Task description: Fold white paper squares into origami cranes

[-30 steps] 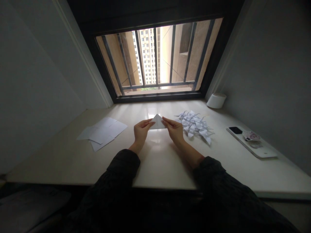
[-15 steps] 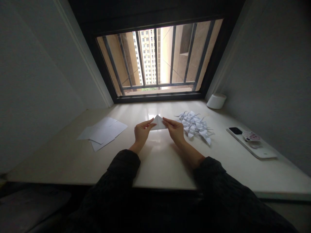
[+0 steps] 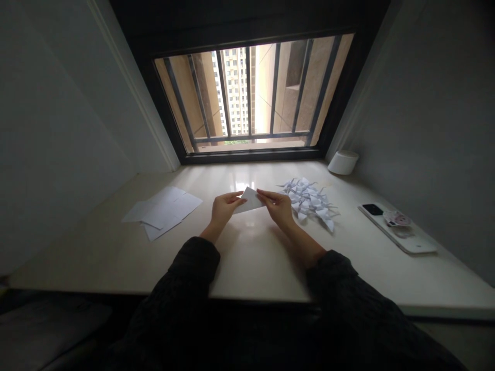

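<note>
A small folded piece of white paper (image 3: 250, 200) is held just above the cream desk (image 3: 251, 257), at its middle. My left hand (image 3: 222, 210) pinches the paper's left corner with thumb and fingers closed on it. My right hand (image 3: 279, 207) pinches its right edge the same way. The paper is tilted, its left end lower. Both forearms in dark sleeves reach in from the bottom of the view.
A pile of several folded white paper cranes (image 3: 311, 202) lies right of my right hand. Loose white sheets (image 3: 162, 211) lie to the left. A white phone (image 3: 398, 229) with a sticker rests at the right, a white round container (image 3: 343, 161) in the back corner, a barred window (image 3: 251, 93) behind.
The folded paper has turned from an upright triangle to a flatter, tilted shape as both hands shifted slightly. The view has moved a little.
</note>
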The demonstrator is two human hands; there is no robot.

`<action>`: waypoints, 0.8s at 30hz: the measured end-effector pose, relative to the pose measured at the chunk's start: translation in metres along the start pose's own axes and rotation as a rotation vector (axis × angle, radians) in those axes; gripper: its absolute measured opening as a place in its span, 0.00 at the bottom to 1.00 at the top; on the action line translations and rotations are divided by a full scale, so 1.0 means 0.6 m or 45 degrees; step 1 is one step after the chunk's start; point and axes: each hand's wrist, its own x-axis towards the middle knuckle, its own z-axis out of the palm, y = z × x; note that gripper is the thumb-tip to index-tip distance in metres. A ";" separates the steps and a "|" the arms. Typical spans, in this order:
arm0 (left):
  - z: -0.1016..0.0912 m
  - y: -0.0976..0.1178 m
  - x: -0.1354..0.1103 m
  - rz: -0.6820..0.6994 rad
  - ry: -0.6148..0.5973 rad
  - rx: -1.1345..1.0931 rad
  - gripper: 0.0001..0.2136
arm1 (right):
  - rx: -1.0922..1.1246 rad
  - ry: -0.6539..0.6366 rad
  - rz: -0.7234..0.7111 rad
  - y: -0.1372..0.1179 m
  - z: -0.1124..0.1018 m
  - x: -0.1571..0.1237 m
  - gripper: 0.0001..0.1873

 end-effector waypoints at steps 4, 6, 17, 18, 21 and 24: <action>-0.004 0.005 -0.001 -0.124 -0.079 0.001 0.18 | -0.051 -0.042 0.003 -0.005 -0.006 0.002 0.15; -0.004 0.008 -0.003 -0.169 -0.073 -0.037 0.18 | -0.022 -0.021 0.041 -0.008 -0.008 0.003 0.23; 0.033 -0.011 -0.015 -0.161 0.088 -0.339 0.18 | 0.247 -0.073 0.490 -0.002 0.031 -0.009 0.24; 0.035 -0.012 -0.015 -0.162 0.089 -0.328 0.18 | 0.270 -0.054 0.495 -0.003 0.032 -0.011 0.23; 0.036 -0.015 -0.015 -0.188 0.076 -0.332 0.16 | 0.316 -0.032 0.480 -0.009 0.032 -0.013 0.22; 0.034 -0.014 -0.014 -0.240 0.031 -0.362 0.14 | 0.324 -0.042 0.465 -0.015 0.029 -0.013 0.22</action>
